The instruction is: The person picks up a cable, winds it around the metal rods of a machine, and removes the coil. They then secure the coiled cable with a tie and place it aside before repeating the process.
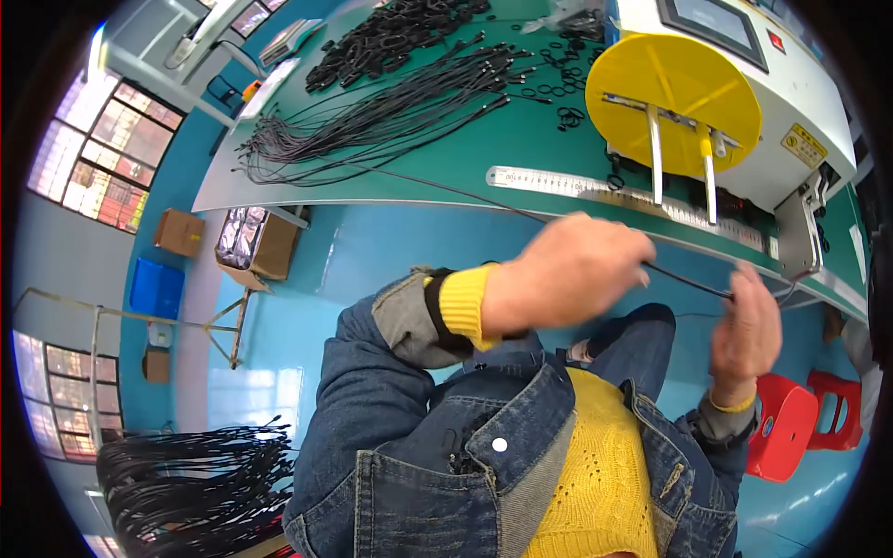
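Note:
My left hand, slightly blurred, is closed around a thin black cable in front of the table edge. To its right, my right hand pinches the same cable between thumb and fingers, and the stretch between both hands is taut. Leftward from my left hand, the cable runs back over the table edge to a bundle of loose black cables. Beyond my hands stands a white winding machine with a yellow disc and two prongs pointing toward me. A steel ruler lies along the table's front.
The green table also bears a heap of coiled black cables and scattered small black rings. Red stools stand at the right. More black cables hang at the lower left, and an open carton sits beside the table.

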Available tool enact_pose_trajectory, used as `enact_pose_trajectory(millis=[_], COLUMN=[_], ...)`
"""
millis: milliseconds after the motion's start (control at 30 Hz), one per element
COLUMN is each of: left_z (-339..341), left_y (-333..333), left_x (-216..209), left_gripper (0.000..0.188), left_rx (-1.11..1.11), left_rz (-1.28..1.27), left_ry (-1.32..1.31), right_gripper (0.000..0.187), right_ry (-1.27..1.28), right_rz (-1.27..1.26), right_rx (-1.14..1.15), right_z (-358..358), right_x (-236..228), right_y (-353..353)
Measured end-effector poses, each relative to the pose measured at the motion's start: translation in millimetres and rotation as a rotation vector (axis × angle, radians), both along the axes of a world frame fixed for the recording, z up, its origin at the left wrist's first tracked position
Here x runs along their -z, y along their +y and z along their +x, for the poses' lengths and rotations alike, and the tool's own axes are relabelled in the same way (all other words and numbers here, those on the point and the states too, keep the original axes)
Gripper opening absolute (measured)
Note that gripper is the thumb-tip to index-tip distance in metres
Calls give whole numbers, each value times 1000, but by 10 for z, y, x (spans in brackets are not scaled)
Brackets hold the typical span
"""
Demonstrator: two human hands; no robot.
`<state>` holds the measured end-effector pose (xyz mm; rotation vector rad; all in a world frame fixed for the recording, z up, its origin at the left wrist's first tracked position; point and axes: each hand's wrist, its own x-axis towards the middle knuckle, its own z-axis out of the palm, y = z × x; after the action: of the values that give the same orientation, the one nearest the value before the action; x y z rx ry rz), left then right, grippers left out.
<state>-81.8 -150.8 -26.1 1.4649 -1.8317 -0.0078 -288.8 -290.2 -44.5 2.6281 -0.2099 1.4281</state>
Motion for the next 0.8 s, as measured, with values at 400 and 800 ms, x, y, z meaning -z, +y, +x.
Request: enact_pose_trajectory(millis=[400, 800], left_z=[2751, 1509], left_y=[1394, 1625], left_x=[-2, -1753], left_gripper=[18, 11], left_rx=[-1078, -1213], left_rz=[-328, -650], left_ry=[-342, -741], right_gripper=[18, 21], right_ry=[-253, -379], right_rz=[-77, 473], right_rx=[248, 184], right_z=[-387, -265], right_x=[-15, 305], right_y=[-493, -546])
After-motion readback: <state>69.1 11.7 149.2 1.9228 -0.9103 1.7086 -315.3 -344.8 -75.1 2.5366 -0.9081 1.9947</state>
